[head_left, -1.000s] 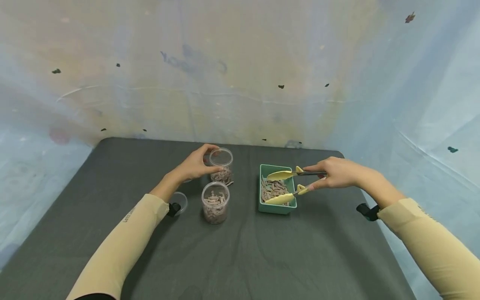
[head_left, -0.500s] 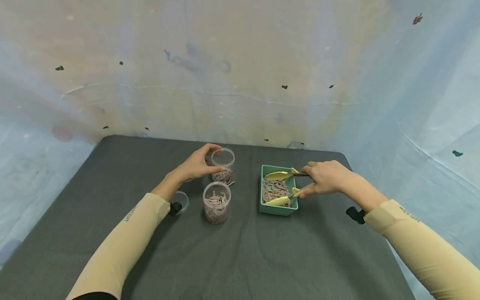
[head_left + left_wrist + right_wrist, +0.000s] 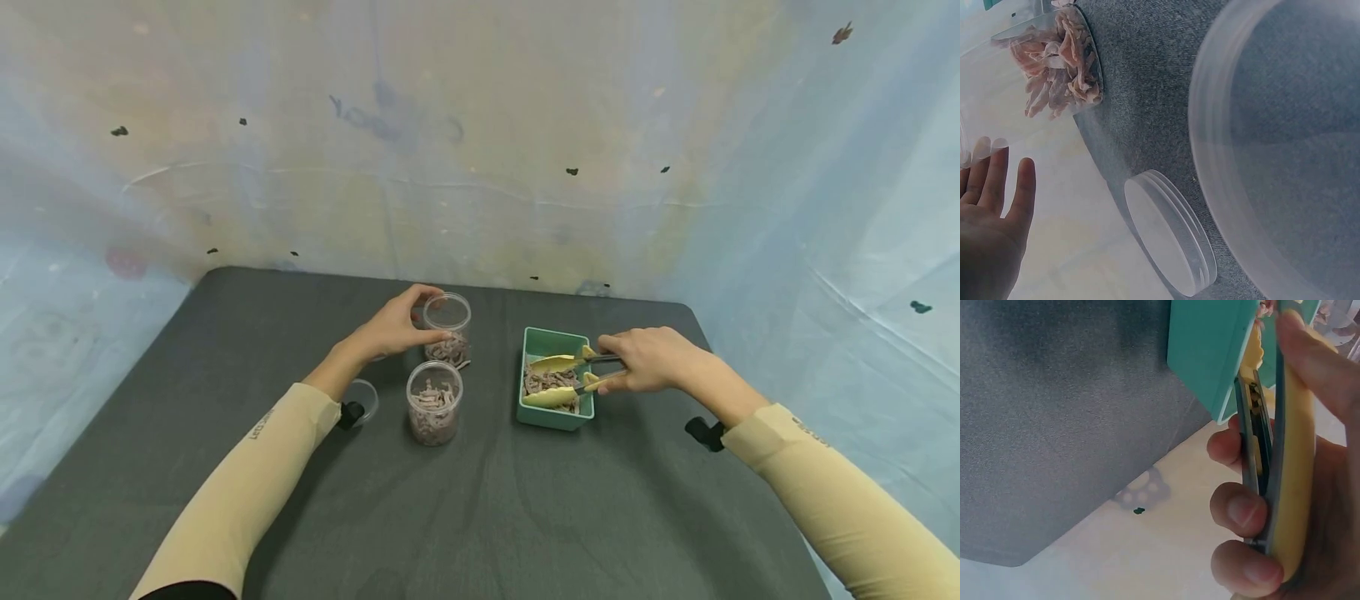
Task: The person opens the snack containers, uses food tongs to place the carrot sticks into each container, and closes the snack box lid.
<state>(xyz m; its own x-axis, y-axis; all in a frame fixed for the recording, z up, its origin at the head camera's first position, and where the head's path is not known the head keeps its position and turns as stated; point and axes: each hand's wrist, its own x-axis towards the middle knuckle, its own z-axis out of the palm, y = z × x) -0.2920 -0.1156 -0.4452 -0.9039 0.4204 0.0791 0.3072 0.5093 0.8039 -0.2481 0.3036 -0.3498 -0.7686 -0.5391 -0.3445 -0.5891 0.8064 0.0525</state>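
Note:
My left hand [image 3: 390, 327] holds the rear clear plastic jar [image 3: 454, 348] by its side, thumb in front and fingers behind its upper part. Greyish-pink strips lie in the bottom of that jar. A second clear jar [image 3: 432, 421], fuller of the same strips, stands just in front. My right hand [image 3: 651, 358] grips a pair of tongs [image 3: 553, 364] with yellow scalloped heads and metal arms. The tong heads are spread apart, down inside the green rectangular box [image 3: 555, 418], over more strips [image 3: 534, 382]. In the right wrist view, fingers wrap the tongs' yellow-backed handle [image 3: 1297, 481].
A clear round lid [image 3: 366, 400] lies on the dark table [image 3: 480, 517] beside the left wrist. Another lid edge shows behind it; the left wrist view shows both the smaller lid [image 3: 1175, 240] and a large near one [image 3: 1210, 125]. A pale sheet [image 3: 480, 150] hangs behind the table.
My right hand has moved left and a little down toward the green box, and the tong heads have sunk lower and come closer together. The left hand keeps its hold on the jar.

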